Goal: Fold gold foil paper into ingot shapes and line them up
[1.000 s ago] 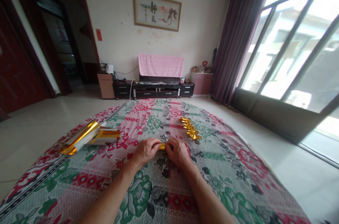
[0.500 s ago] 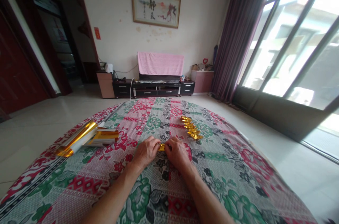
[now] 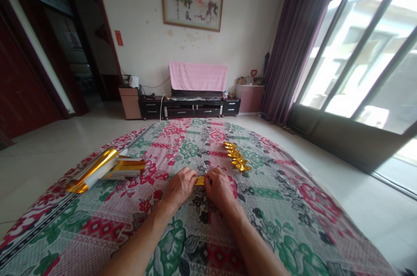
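Note:
A small folded piece of gold foil paper [image 3: 200, 181] lies between my hands, just above the patterned cloth. My left hand [image 3: 182, 185] pinches its left end, and my right hand [image 3: 219, 184] has the right end between thumb and fingers. Both ends are hidden by the fingertips. To the right, beyond my right hand, a row of several folded gold foil ingots [image 3: 236, 156] lies on the cloth. Loose sheets of gold foil paper [image 3: 94, 169], partly curled with pale undersides, lie at the left.
The floral cloth [image 3: 137, 228] covers a round-edged surface. Across the floor stands a black low cabinet [image 3: 192, 111], with a pink towel [image 3: 198, 76] draped over the screen on it. A purple curtain [image 3: 289, 41] and large windows are at the right.
The hands have drawn very slightly apart, so a little more of the gold foil strip shows between them. The view has tilted slightly; the ingots and loose sheets have stayed put.

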`<state>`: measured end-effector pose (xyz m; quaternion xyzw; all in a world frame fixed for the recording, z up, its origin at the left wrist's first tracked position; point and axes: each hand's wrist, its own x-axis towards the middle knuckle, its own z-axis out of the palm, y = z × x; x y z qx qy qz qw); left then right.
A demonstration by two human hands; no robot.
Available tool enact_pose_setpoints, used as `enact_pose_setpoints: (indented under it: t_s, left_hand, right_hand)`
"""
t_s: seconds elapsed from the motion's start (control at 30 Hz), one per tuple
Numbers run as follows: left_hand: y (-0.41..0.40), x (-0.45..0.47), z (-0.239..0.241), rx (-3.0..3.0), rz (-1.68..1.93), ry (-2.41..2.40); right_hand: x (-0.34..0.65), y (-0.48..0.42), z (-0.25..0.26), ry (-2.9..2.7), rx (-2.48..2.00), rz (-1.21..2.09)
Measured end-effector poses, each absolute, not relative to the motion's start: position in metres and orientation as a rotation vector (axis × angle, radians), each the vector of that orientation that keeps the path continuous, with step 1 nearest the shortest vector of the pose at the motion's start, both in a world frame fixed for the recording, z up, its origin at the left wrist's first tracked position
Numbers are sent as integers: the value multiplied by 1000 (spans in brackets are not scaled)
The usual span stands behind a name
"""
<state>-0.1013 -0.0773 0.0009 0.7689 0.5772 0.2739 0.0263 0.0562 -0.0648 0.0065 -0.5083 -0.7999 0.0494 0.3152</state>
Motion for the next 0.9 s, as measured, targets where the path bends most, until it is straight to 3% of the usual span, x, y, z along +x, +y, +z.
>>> enact_pose_setpoints:
  t_s: [0.9]
  left_hand:
    - [-77,-96,5,2317,738,1925]
  right_hand:
    - [52,-63,3,-2110,-1430,109]
